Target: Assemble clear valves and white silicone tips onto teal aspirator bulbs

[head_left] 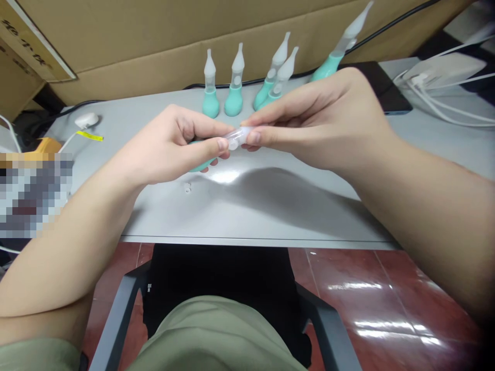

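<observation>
A nasal aspirator [234, 138] with a clear tube is held level between my two hands above the grey table. My left hand [166, 144] is closed around its teal bulb [201, 164], thumb and finger pinching the tube end. From the right, my right hand [328, 118] pinches the whitish other end of the tube; most of that end is hidden by the fingers. A small white plastic piece [187, 187] lies on the table below my left hand. Behind my hands, several more aspirators [234, 87] with teal bulbs and white pointed tips stand in a row, some leaning.
Cardboard [162, 41] rises along the back of the table [232, 221]. A dark flat device [371, 85] and white cables [429, 98] lie at the back right. At the left are a white plug [86, 120] and a yellow object [44, 149]. Chair armrests [119, 314] stand below.
</observation>
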A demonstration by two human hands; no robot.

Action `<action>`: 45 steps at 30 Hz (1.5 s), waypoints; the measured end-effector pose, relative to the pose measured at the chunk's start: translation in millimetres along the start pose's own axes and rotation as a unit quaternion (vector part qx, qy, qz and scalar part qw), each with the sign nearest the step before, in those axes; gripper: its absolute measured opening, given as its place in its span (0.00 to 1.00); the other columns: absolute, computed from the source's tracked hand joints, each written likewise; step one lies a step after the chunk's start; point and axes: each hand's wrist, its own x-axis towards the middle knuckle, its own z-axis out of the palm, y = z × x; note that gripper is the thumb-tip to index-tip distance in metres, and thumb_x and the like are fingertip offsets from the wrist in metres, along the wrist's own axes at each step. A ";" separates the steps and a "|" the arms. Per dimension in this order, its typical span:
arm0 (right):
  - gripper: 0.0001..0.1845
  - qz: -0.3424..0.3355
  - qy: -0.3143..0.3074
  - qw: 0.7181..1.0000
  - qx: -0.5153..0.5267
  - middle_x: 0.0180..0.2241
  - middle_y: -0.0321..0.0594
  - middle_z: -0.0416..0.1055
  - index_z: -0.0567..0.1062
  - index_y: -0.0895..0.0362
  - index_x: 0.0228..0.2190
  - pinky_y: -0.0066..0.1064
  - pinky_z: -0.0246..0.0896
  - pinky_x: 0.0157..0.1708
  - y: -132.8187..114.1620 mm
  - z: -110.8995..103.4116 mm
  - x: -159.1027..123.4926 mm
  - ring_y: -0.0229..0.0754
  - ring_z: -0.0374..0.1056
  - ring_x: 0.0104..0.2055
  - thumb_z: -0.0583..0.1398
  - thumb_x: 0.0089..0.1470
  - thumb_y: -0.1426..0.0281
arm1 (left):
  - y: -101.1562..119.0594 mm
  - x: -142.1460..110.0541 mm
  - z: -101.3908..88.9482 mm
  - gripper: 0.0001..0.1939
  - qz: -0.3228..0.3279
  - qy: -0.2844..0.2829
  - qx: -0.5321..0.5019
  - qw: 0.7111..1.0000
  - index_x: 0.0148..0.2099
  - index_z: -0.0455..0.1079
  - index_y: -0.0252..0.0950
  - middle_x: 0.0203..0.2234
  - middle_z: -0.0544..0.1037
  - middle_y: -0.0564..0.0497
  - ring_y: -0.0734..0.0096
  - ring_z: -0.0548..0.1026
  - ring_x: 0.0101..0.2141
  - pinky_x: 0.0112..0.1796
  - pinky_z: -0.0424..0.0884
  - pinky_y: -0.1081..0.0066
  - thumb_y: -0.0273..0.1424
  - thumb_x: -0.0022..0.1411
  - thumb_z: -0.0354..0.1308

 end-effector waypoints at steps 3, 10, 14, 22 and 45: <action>0.05 -0.009 -0.001 1.000 0.025 0.37 0.33 0.92 1.00 0.46 0.38 0.40 0.95 0.48 4.0 1.0 2.8 0.47 0.90 0.40 0.87 0.63 0.66 | -2.2 1.1 2.1 0.06 0.013 0.014 -0.011 1.000 0.47 0.96 0.40 0.37 0.90 0.49 0.64 0.84 0.36 0.39 0.82 0.63 0.37 0.77 0.82; 0.08 -0.002 -0.002 0.997 0.080 0.36 0.29 0.93 0.99 0.45 0.36 0.37 0.95 0.47 0.2 5.8 1.4 0.45 0.92 0.41 0.89 0.60 0.67 | -4.5 0.4 4.3 0.10 0.016 0.025 -0.016 0.999 0.46 0.95 0.39 0.40 0.91 0.49 0.59 0.90 0.43 0.45 0.88 0.60 0.41 0.76 0.84; 0.07 -0.003 -0.007 0.997 0.082 0.36 0.28 0.92 0.99 0.46 0.37 0.35 0.94 0.48 -4.7 5.7 1.9 0.42 0.92 0.41 0.85 0.62 0.72 | -7.2 2.3 3.6 0.12 0.029 0.018 -0.024 0.999 0.46 0.94 0.41 0.43 0.93 0.49 0.61 0.90 0.43 0.46 0.88 0.61 0.43 0.77 0.85; 0.12 -0.032 0.031 0.995 0.092 0.38 0.35 0.91 0.96 0.50 0.37 0.38 0.91 0.45 -4.3 9.0 4.6 0.46 0.91 0.41 0.90 0.58 0.62 | -13.3 7.5 -2.6 0.10 0.047 -0.025 -0.085 0.995 0.50 0.97 0.46 0.48 0.96 0.52 0.59 0.95 0.52 0.55 0.91 0.61 0.45 0.79 0.86; 0.11 0.045 0.107 0.949 -0.294 0.33 0.37 0.83 0.89 0.54 0.33 0.40 0.67 0.41 -20.3 -6.9 55.6 0.42 0.74 0.34 0.79 0.62 0.81 | -41.6 32.4 2.9 0.28 0.438 0.339 0.122 0.824 0.54 0.92 0.45 0.32 0.86 0.54 0.76 0.77 0.29 0.26 0.62 0.65 0.64 0.86 0.72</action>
